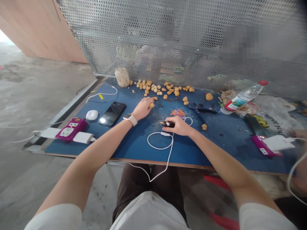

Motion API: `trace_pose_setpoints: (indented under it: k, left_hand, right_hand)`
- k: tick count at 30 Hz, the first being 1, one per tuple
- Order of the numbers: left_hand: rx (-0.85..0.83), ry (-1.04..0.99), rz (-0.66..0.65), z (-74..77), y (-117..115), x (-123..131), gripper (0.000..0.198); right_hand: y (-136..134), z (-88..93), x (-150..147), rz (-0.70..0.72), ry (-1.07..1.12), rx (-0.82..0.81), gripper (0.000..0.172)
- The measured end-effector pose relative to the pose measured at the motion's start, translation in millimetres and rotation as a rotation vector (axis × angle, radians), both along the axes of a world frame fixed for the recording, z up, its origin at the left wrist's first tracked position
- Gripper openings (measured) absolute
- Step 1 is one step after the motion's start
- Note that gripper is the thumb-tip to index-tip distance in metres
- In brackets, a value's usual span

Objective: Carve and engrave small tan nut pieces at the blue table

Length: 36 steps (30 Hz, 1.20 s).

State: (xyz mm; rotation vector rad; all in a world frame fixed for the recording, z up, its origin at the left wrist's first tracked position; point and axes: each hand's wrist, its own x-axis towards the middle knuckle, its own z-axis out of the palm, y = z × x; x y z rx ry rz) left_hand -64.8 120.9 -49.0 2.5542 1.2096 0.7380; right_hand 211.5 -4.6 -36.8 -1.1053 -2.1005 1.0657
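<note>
My left hand (143,108), with a watch on its wrist, is closed on a small tan wooden piece (151,105) over the blue tabletop. More wooden pieces (144,85) lie in a loose row behind it. To the right, my right hand (179,125) is wrapped round a black handheld tool (169,124), its metal tip pointing left. A white cable (171,143) hangs below that hand and loops over the table's front edge. Orange and purple shavings (178,112) lie just behind my right hand.
A phone (112,113), white case (92,115) and purple power strip (71,129) lie on the left. Blue-handled pliers (202,109), a tilted bottle (244,98) and plastic bags (271,110) are on the right. A perforated metal panel (144,41) stands behind. Another person's hand (301,134) shows at far right.
</note>
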Motion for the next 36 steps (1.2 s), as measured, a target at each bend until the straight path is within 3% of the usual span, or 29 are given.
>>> trace_pose_setpoints:
  k: [5,10,16,21,28,33,36]
  left_hand:
    - [0.022,0.155,-0.038,-3.3,3.1,6.1,0.054]
    - [0.052,0.246,0.078,1.8,-2.6,12.3,0.045]
    - [0.031,0.177,0.132,10.6,-6.8,9.9,0.039]
    - [0.027,-0.108,0.178,13.7,-11.2,6.7,0.017]
    - [-0.180,-0.738,0.110,18.8,-27.1,16.1,0.024]
    - [-0.114,-0.884,0.090,23.4,-39.4,24.0,0.044]
    - [-0.063,-0.887,0.070,21.3,-42.7,25.2,0.045]
  right_hand:
    - [2.3,-2.5,-0.1,0.010,0.006,0.025,0.056]
    - [2.5,-0.2,0.8,0.005,-0.002,0.028,0.052]
    - [2.3,2.8,1.8,0.003,-0.050,0.027,0.052]
    - [2.1,1.2,0.0,-0.049,-0.003,0.053,0.061]
    - [-1.5,-0.5,-14.4,-0.277,0.228,-0.046,0.075]
    - [-13.3,-3.8,-32.0,-0.251,0.373,-0.166,0.077]
    - [-17.3,-7.1,-36.1,-0.242,0.381,-0.176,0.077]
